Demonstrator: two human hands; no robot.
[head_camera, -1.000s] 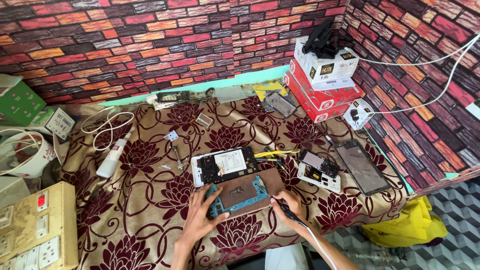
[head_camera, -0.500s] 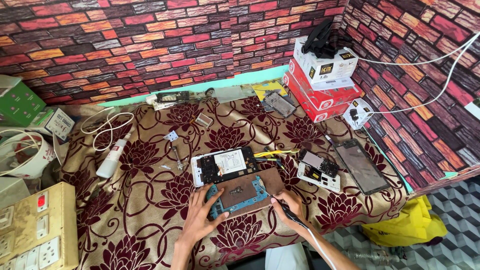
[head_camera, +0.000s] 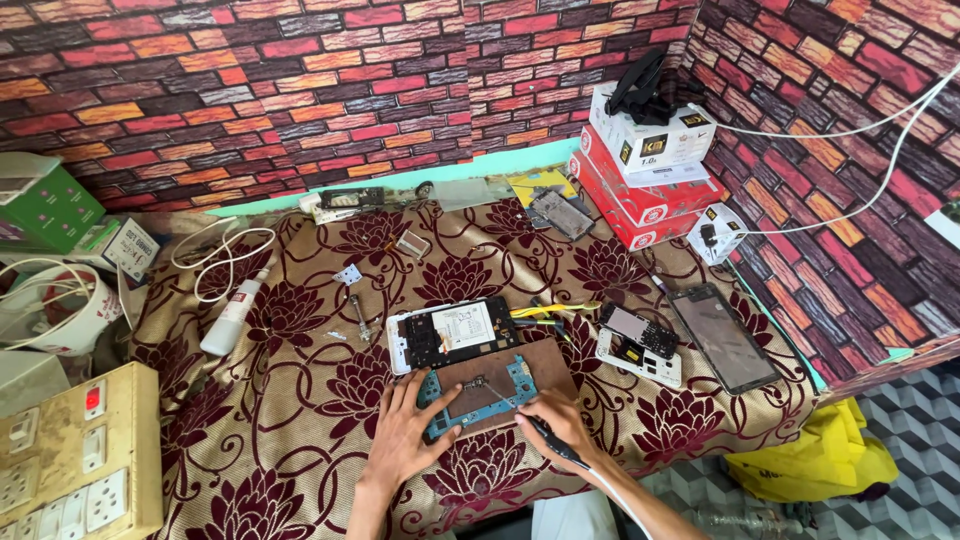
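Observation:
A teal circuit board (head_camera: 478, 398) lies on a brown mat (head_camera: 545, 362) near the table's front edge. My left hand (head_camera: 405, 436) rests flat beside it, fingers spread, fingertips on the board's left end. My right hand (head_camera: 561, 425) grips a slim black corded tool (head_camera: 528, 420) like a pen, its tip on the board's middle. Just behind the mat lies an opened white phone (head_camera: 452, 334) with its insides showing.
A dismantled phone (head_camera: 638, 342) and a dark screen panel (head_camera: 724, 336) lie to the right. Stacked red and white boxes (head_camera: 646, 165) fill the back right corner. A white tube (head_camera: 231, 314), cables and a switchboard (head_camera: 75, 462) are at the left. Yellow-handled tools (head_camera: 552, 311) lie by the open phone.
Both hands stay at the circuit board; the tool tip has shifted only slightly over it.

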